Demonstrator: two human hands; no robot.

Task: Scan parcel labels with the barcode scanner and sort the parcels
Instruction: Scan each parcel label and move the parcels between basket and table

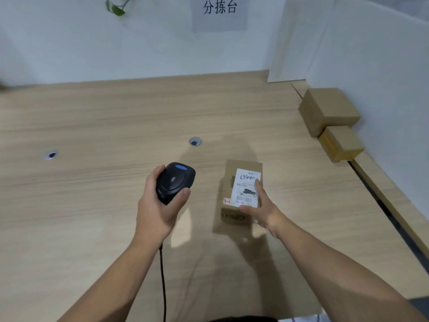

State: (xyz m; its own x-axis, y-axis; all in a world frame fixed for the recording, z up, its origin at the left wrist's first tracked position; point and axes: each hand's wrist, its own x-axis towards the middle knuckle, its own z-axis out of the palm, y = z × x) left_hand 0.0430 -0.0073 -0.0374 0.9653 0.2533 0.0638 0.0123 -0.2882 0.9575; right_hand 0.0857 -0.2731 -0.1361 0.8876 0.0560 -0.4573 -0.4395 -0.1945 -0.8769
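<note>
Left hand [155, 206]: curled round black scanner [174, 181].
Right hand [263, 209]: grips labelled parcel [239, 194], near-right on table [92, 194].

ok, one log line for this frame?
left hand: grips barcode scanner | right hand: holds parcel, label up | larger box, smaller box: on table by right wall
</note>
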